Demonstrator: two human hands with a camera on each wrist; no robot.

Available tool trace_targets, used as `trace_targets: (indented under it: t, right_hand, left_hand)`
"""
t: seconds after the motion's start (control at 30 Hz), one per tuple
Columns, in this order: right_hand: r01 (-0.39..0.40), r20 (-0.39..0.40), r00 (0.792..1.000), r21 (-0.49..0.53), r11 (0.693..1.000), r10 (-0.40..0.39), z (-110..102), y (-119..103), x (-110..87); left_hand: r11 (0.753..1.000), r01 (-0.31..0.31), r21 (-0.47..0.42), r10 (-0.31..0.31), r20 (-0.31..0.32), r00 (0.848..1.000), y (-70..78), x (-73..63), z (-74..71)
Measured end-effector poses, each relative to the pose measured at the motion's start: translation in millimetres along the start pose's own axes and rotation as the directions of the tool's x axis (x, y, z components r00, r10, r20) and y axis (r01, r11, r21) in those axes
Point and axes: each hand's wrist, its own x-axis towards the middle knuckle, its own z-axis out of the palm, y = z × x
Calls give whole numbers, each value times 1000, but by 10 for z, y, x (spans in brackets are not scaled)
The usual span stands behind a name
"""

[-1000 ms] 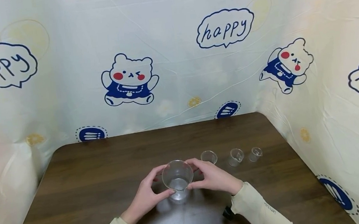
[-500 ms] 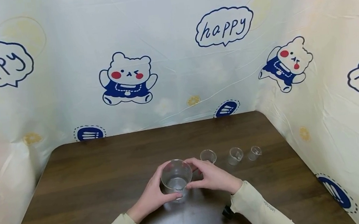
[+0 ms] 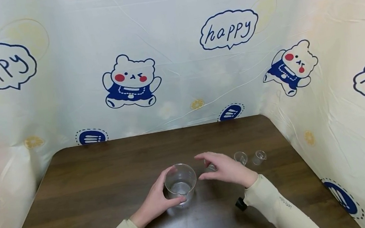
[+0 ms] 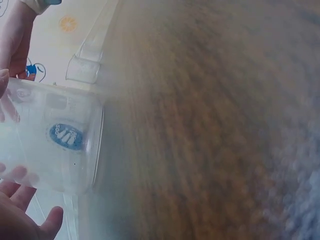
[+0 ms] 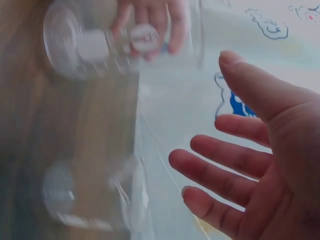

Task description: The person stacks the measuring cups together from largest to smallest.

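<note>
Letting go of the big glass cup point(image 3: 181, 183) with the right hand point(image 3: 226, 169); gripping it with the left hand point(image 3: 156, 199) alone.
Half a second ago, clasping from both sides; now, grasping from the left only, thumb across the near side and fingers towards the far side. Keeping the cup upright near the middle of the desk point(image 3: 109, 181), with no way to tell whether it touches the wood. Holding nothing in the right hand, thumb and fingers spread apart, partly hiding the medium glass cup point(image 3: 211, 167) behind it; hard to tell touching from apart. Farther right, side by side, the small glass cup point(image 3: 241, 157) and the tiny glass cup point(image 3: 259, 158). Probably leaving all steadying to the left side and freeing the right; showing no tilt so far.
</note>
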Motion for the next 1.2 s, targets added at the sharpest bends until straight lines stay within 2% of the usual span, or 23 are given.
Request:
trace_targets:
  t: [0.13,0.2,0.33,0.43,0.6,0.8,1.0,1.2]
  right_hand:
    - [18,-14,1000,-70,997,-19,-214,45,-4]
    - [29,0,1000,-140,990,-30,-307,66,-8]
    - [77,68,996,-281,956,-60,-410,131,-22]
    - [87,131,990,-350,933,-43,-419,199,-12]
    - [35,236,970,-369,929,57,-373,308,52]
    - [-50,267,953,-327,944,143,-318,374,142]
    - [-80,302,936,-318,945,181,-276,362,207]
    - [-77,297,937,-339,938,184,-267,401,255]
  left_hand:
    - [1000,5,-8,-5,5,1000,6,-1,-5]
    - [1000,0,-13,0,6,1000,2,1,-5]
    - [1000,-15,-21,15,5,1000,-3,6,-2]
    - [1000,-20,-24,20,7,1000,-9,6,-8]
    - [1000,-19,-20,19,10,1000,-21,5,-8]
    - [999,-40,-25,41,14,999,-20,4,1]
    - [998,-48,-41,49,22,999,-22,-9,2]
    - [998,-48,-50,49,21,999,-30,-3,-9]
